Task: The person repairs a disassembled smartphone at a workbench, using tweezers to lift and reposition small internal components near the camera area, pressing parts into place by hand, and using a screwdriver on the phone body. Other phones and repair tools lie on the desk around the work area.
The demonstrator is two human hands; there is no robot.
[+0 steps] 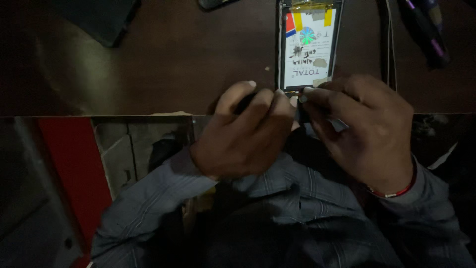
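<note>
An opened mobile phone lies on the dark brown table, its white battery with coloured stickers and yellow tape showing. My left hand curls at the phone's near end, fingers closed around a small dark object that is mostly hidden. My right hand meets it from the right, fingertips pinching at the same near edge of the phone. A red thread circles my right wrist. What lies between the fingertips is too dark to make out.
A dark flat case sits at the far left of the table. A tool with a purple-and-dark handle and a thin cable lie at the right. The table edge runs across mid-frame; below it a red panel.
</note>
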